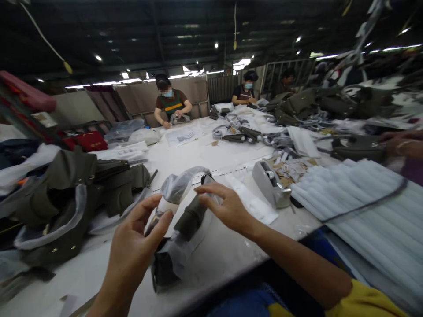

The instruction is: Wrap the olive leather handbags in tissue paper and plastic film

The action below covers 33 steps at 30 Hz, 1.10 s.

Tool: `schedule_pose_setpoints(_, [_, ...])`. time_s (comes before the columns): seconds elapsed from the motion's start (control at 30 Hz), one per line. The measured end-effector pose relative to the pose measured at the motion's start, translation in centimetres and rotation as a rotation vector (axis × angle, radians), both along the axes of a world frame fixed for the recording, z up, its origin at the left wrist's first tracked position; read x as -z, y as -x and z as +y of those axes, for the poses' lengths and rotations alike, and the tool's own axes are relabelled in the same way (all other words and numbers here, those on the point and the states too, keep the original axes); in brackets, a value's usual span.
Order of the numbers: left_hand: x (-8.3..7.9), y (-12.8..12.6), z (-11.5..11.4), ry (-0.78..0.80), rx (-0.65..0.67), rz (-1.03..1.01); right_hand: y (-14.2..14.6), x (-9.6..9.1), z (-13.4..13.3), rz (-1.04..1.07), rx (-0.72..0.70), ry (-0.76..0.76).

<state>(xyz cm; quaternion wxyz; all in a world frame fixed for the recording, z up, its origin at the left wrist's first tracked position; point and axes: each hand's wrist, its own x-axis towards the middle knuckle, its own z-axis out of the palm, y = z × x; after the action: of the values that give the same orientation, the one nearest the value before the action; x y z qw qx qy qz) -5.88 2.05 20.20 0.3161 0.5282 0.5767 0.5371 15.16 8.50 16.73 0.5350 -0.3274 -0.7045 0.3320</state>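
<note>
A dark olive bag (pixel 191 219) lies on the table in front of me, partly covered in thin translucent wrap. Its strap (pixel 176 189) arches up, with clear film around it and a white piece at its near end. My left hand (pixel 142 231) is closed on this strap, between the thumb and the fingers. Over the far end of the bag is my right hand (pixel 221 204), its fingers stretched out and slightly bent, close to the wrapped end. Whether its fingertips touch the bag I cannot tell.
A grey tape dispenser (pixel 269 182) stands right of the bag, beside paper scraps (pixel 291 169). Stacked white foam sheets (pixel 366 207) cover the right side. Olive bags (pixel 76 185) pile up at left. Two masked people work across the white table (pixel 205 152); another person's hand (pixel 403 143) is at right.
</note>
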Motion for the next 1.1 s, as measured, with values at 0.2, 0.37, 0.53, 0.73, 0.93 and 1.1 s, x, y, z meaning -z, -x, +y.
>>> schedule_pose_setpoints(0.2, [-0.2,-0.5,0.2,-0.058,-0.062,-0.085,-17.1,6.2,4.7,-0.457,0.876,-0.025])
schedule_pose_setpoints(0.37, [-0.4,-1.2,0.6,-0.047,-0.07,-0.104,-24.2,8.9,5.6,-0.481,0.884,0.336])
schedule_pose_setpoints(0.53, [-0.1,-0.7,0.8,-0.051,-0.073,-0.079,-24.2,8.7,4.8,-0.363,0.848,0.421])
schedule_pose_setpoints(0.73, [0.2,-0.3,0.8,-0.047,-0.085,-0.093,-24.0,7.5,1.9,-0.153,0.847,0.411])
schedule_pose_setpoints(0.93, [0.4,-0.2,0.9,-0.03,-0.082,-0.128,-23.9,9.7,-1.2,0.249,0.763,0.64])
schedule_pose_setpoints(1.1, [0.4,0.2,1.2,-0.019,-0.078,-0.199,-23.5,13.1,-2.1,0.276,0.813,0.683])
